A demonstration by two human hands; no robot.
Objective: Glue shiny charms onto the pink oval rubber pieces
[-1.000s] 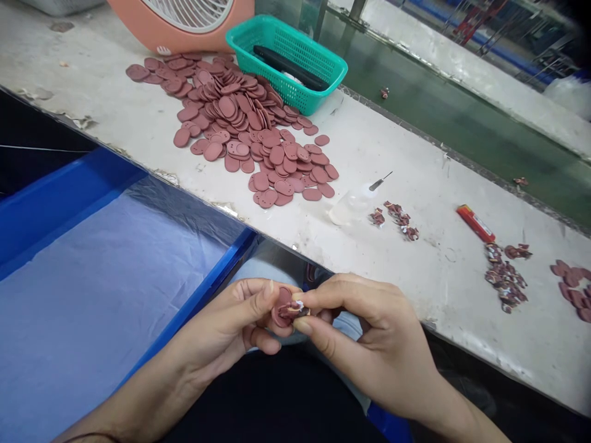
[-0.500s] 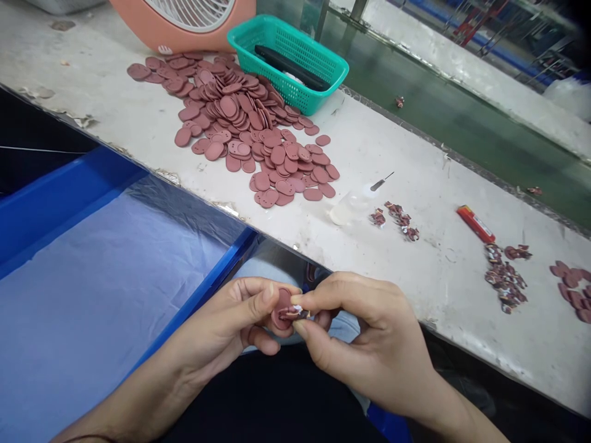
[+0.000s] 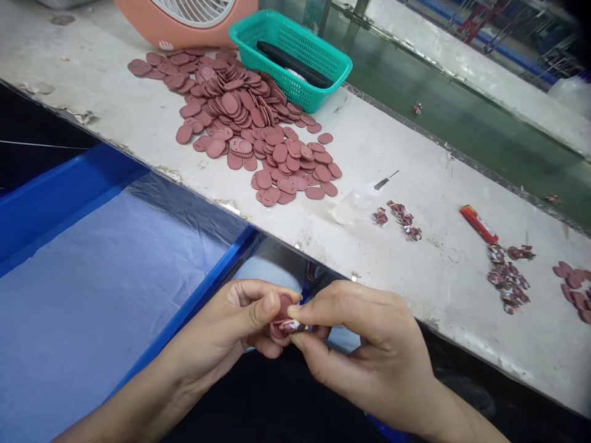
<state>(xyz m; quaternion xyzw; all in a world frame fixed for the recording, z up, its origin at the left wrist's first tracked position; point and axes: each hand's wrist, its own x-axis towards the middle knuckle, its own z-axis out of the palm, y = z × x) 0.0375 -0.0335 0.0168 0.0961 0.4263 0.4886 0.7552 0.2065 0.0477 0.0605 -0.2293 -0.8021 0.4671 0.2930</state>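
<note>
Between thumb and fingers, my left hand (image 3: pixel 244 317) holds a reddish-brown oval base (image 3: pixel 282 306) tilted on edge. My right hand (image 3: pixel 364 335) pinches a small brown-and-white figurine (image 3: pixel 294 327) by thumb and forefinger, pressed against the face of that base. Where the two parts meet is partly hidden by my fingertips. Beyond my hands, a large heap of the same oval bases (image 3: pixel 244 117) covers the table (image 3: pixel 406 277). Small figurines lie in a short row (image 3: pixel 404 219) and in a cluster (image 3: pixel 508 280) to the right.
A green basket (image 3: pixel 341 80) with a black object stands behind the heap, beside an orange fan (image 3: pixel 194 37). A clear bottle with a needle tip (image 3: pixel 353 203) and a red box (image 3: pixel 479 224) lie on the table. A lined blue bin (image 3: pixel 115 295) is at left. Figurines sit on the green belt (image 3: pixel 462 132).
The base and figurine have turned slightly and dipped a little between my hands. On the green belt, a figurine has shifted to the right. The view has moved slightly.
</note>
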